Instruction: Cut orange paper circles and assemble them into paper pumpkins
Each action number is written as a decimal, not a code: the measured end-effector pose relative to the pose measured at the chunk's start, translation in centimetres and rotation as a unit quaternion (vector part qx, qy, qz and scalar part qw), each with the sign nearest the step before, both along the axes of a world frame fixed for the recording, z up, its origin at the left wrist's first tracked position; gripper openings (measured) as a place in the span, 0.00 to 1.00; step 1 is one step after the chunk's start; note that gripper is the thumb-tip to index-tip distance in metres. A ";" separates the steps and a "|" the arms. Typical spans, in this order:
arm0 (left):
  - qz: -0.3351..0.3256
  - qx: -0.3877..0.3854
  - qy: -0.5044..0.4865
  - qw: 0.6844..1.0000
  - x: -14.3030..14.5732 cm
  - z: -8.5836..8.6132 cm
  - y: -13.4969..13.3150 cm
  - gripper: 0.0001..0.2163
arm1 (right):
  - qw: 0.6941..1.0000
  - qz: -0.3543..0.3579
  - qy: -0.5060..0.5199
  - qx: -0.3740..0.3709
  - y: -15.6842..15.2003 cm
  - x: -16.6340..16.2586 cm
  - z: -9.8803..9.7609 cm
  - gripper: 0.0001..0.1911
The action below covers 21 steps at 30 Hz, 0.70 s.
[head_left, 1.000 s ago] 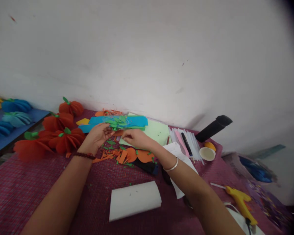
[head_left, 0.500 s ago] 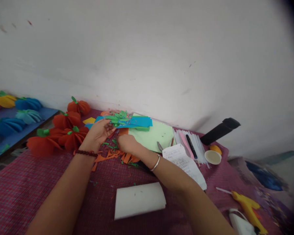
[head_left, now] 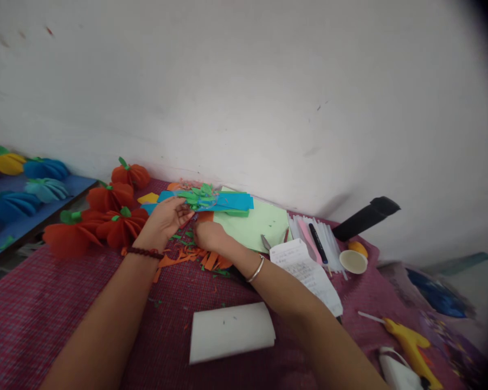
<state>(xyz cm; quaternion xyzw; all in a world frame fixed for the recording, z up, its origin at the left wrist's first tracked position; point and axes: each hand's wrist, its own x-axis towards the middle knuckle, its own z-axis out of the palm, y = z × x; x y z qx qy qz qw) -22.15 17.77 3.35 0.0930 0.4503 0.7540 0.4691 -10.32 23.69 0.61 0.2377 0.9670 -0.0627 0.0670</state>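
Observation:
My left hand point(head_left: 171, 218), with a dark red beaded bracelet at the wrist, is curled at the edge of some blue paper strips point(head_left: 233, 201). Green paper scraps point(head_left: 197, 196) are heaped on the strips by its fingertips; anything inside the curled fingers is hidden. Just to the right, my right hand point(head_left: 210, 235), below a silver bangle, is closed and reaches down among the cuttings. Its fingertips are out of sight. Orange paper cuttings point(head_left: 179, 260) and small green bits lie below both hands on the checked red cloth point(head_left: 162, 336).
Orange paper pumpkins point(head_left: 120, 230) stand left, with coloured ones point(head_left: 46, 169) on a blue board. Rightward lie a pale green sheet point(head_left: 256, 222), a written note point(head_left: 307, 273), glue sticks point(head_left: 329, 238), a cup point(head_left: 353, 261) and a yellow glue gun point(head_left: 409, 346). A folded white paper point(head_left: 231, 333) lies in front.
Both hands stay in almost the same place, with only a slight shift of the left hand to the right. The paper and scraps look nearly unchanged.

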 end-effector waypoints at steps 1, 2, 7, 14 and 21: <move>0.000 -0.001 -0.001 1.000 0.1 0.1 0.0 0.04 | 1.000 0.001 -0.001 0.002 0.0 -0.1 -0.2 0.12; 0.000 0.000 -0.003 1.000 0.1 0.1 0.0 0.04 | 1.000 0.003 0.000 0.005 0.0 -0.1 -0.2 0.12; 0.006 0.001 -0.005 1.000 -0.1 0.4 -0.3 0.05 | 0.999 0.023 0.038 0.014 -0.5 1.6 1.6 0.11; -0.006 0.000 0.006 1.000 0.8 -0.5 0.2 0.06 | 0.981 -0.026 0.191 -0.030 1.6 5.4 7.9 0.09; -0.061 -0.009 0.029 0.998 3.1 -1.2 0.8 0.07 | 0.973 -0.107 0.202 0.031 5.5 4.0 7.3 0.11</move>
